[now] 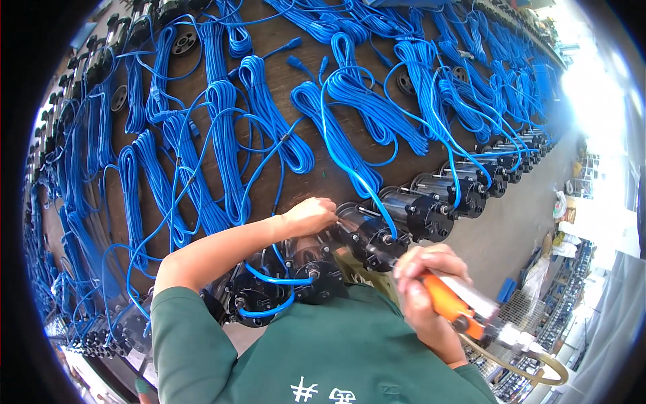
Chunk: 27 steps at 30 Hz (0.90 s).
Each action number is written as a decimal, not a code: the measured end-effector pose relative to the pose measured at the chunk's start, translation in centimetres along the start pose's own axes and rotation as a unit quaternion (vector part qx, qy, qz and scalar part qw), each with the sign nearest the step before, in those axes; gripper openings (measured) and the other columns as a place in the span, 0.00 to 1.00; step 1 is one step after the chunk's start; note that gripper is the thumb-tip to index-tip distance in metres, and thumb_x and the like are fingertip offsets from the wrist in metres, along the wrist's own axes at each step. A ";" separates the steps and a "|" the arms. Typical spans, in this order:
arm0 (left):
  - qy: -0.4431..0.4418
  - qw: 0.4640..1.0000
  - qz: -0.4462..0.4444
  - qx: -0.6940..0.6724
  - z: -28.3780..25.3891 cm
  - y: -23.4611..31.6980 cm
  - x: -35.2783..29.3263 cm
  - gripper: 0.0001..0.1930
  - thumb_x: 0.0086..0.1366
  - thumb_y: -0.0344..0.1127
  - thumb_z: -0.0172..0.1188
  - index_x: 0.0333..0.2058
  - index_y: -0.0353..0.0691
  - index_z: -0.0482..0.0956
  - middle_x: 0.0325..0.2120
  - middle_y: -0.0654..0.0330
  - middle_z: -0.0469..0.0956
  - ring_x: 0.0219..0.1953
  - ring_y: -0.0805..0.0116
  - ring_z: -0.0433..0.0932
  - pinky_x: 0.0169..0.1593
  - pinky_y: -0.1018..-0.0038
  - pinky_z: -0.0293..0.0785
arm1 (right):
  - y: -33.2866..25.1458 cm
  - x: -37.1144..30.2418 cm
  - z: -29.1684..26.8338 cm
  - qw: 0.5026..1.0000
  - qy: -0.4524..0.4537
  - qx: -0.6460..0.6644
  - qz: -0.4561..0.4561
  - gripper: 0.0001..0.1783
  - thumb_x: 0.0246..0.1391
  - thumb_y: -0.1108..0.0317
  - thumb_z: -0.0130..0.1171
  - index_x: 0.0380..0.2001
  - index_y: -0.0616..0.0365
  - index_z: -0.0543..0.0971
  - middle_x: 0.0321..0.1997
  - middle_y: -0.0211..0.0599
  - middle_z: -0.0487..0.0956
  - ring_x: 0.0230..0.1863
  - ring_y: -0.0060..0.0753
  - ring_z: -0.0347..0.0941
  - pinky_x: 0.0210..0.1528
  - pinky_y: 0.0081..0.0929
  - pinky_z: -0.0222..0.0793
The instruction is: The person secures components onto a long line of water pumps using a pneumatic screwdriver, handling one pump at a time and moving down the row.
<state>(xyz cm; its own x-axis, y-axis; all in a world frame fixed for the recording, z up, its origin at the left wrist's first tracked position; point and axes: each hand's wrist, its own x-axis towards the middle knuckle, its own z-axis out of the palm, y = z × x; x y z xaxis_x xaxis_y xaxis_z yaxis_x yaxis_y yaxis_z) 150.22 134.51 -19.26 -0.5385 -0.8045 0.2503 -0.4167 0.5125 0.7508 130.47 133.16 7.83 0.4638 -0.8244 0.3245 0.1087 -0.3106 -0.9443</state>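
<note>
My right hand [420,311] is wrapped around an orange and silver air screwdriver [449,304]. Its thin bit points at the black end cap of a clear-walled cylindrical housing [378,237] lying on its side at the table's near edge. Whether the bit touches a screw there is too blurred to tell. At the far side of that housing, my left hand [309,217] has its fingers closed; what they pinch, if anything, is hidden. Below my left forearm lies another housing [321,281], with a blue cable [272,277] running from its black cap.
Coiled blue cables [225,148] cover much of the brown tabletop [299,188]. More capped housings [431,214] line its near edge toward the right. A hose [555,367] trails from the screwdriver. Wire-mesh racks [521,316] stand beyond the aisle at right.
</note>
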 end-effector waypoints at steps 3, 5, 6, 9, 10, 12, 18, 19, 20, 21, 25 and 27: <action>-0.003 1.000 0.000 0.002 0.2 -0.2 -0.1 0.10 0.53 0.32 0.65 0.34 0.36 0.84 0.29 0.56 0.77 0.37 0.55 0.77 0.40 0.63 0.76 | 3.2 0.3 1.3 0.999 -0.016 -0.029 -0.012 0.14 0.41 0.81 0.58 0.37 0.66 0.79 0.26 0.43 0.80 0.24 0.30 0.79 0.28 0.24 0.78; -0.001 1.000 0.002 -0.002 0.2 -0.4 -0.2 0.09 0.54 0.32 0.64 0.34 0.36 0.84 0.29 0.56 0.77 0.37 0.55 0.77 0.40 0.63 0.77 | 4.7 0.7 1.5 0.995 -0.079 -0.047 -0.048 0.14 0.46 0.81 0.57 0.39 0.66 0.76 0.29 0.44 0.78 0.25 0.30 0.77 0.28 0.24 0.78; -0.003 1.000 0.003 0.000 0.3 -0.4 -0.4 0.09 0.54 0.32 0.64 0.33 0.36 0.84 0.29 0.56 0.77 0.37 0.55 0.77 0.39 0.63 0.77 | 5.2 0.8 1.5 0.992 -0.102 -0.031 -0.064 0.13 0.48 0.81 0.57 0.40 0.66 0.75 0.30 0.44 0.77 0.25 0.29 0.76 0.28 0.24 0.77; 0.000 1.000 0.002 0.002 0.6 -0.5 -0.8 0.08 0.56 0.32 0.63 0.33 0.36 0.84 0.28 0.56 0.77 0.36 0.55 0.78 0.38 0.62 0.77 | 5.8 0.7 1.4 0.990 -0.124 -0.043 -0.051 0.14 0.49 0.81 0.56 0.42 0.67 0.75 0.32 0.44 0.77 0.26 0.28 0.75 0.28 0.23 0.77; 0.016 1.000 0.012 -0.004 0.8 -0.6 -0.7 0.07 0.56 0.33 0.62 0.32 0.37 0.83 0.28 0.56 0.78 0.37 0.55 0.78 0.38 0.61 0.77 | 5.8 0.6 1.2 0.990 -0.125 -0.059 -0.031 0.15 0.49 0.81 0.56 0.42 0.68 0.75 0.32 0.44 0.78 0.26 0.27 0.75 0.27 0.23 0.77; 0.000 1.000 -0.003 -0.002 0.6 -0.4 -0.6 0.07 0.57 0.34 0.61 0.31 0.37 0.83 0.28 0.55 0.78 0.37 0.54 0.79 0.39 0.60 0.77 | 5.8 0.4 1.0 0.989 -0.135 -0.060 0.002 0.15 0.48 0.82 0.56 0.42 0.68 0.76 0.32 0.44 0.78 0.25 0.26 0.76 0.28 0.21 0.76; -0.161 0.953 -0.227 0.122 -9.0 5.2 1.6 0.11 0.53 0.39 0.63 0.25 0.35 0.84 0.24 0.48 0.81 0.28 0.46 0.81 0.34 0.56 0.78 | 6.3 1.0 1.4 0.987 -0.150 -0.010 -0.058 0.17 0.48 0.82 0.57 0.45 0.65 0.77 0.34 0.41 0.81 0.27 0.22 0.76 0.32 0.20 0.74; -0.156 0.936 -0.281 0.141 -11.8 7.4 1.7 0.12 0.54 0.39 0.63 0.25 0.34 0.84 0.22 0.47 0.80 0.26 0.45 0.81 0.33 0.56 0.78 | 6.2 1.1 1.3 0.987 -0.156 0.010 -0.037 0.20 0.49 0.82 0.57 0.49 0.65 0.76 0.36 0.41 0.81 0.28 0.21 0.75 0.32 0.19 0.74; -0.143 0.909 -0.346 0.185 -14.0 10.1 1.7 0.13 0.55 0.40 0.63 0.24 0.33 0.84 0.21 0.47 0.80 0.25 0.45 0.80 0.33 0.55 0.78 | 5.9 1.2 1.1 0.985 -0.167 0.045 -0.004 0.23 0.51 0.82 0.56 0.53 0.65 0.74 0.39 0.42 0.81 0.28 0.19 0.74 0.32 0.18 0.73; -0.088 0.869 -0.431 0.228 -15.4 13.2 1.7 0.10 0.54 0.37 0.65 0.26 0.34 0.84 0.26 0.45 0.82 0.28 0.46 0.82 0.33 0.57 0.78 | 5.2 1.4 0.1 0.982 -0.172 0.070 0.022 0.26 0.52 0.82 0.56 0.57 0.65 0.73 0.42 0.43 0.81 0.29 0.18 0.73 0.32 0.17 0.72; 0.497 0.746 -0.294 0.331 -9.8 26.8 3.0 0.06 0.62 0.31 0.62 0.31 0.34 0.82 0.25 0.52 0.80 0.22 0.62 0.76 0.28 0.67 0.73 | 2.0 2.2 -6.9 0.963 -0.184 0.192 -0.030 0.26 0.51 0.83 0.54 0.56 0.66 0.72 0.42 0.45 0.81 0.26 0.21 0.74 0.29 0.20 0.74; 0.721 0.653 -0.202 0.111 -1.3 30.7 6.0 0.08 0.69 0.31 0.56 0.33 0.34 0.80 0.21 0.61 0.75 0.21 0.71 0.70 0.28 0.72 0.69 | 1.4 2.2 -10.0 0.959 -0.183 0.214 -0.028 0.23 0.53 0.79 0.53 0.54 0.66 0.71 0.39 0.47 0.80 0.24 0.24 0.74 0.28 0.22 0.73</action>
<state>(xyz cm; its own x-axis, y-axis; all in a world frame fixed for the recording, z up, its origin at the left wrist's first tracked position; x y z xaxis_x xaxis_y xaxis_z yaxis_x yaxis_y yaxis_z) 135.13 145.03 6.09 0.8311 -0.2515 0.4960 -0.4945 0.0735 0.8660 122.85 126.12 7.75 0.7157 -0.5665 0.4084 0.4573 -0.0619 -0.8872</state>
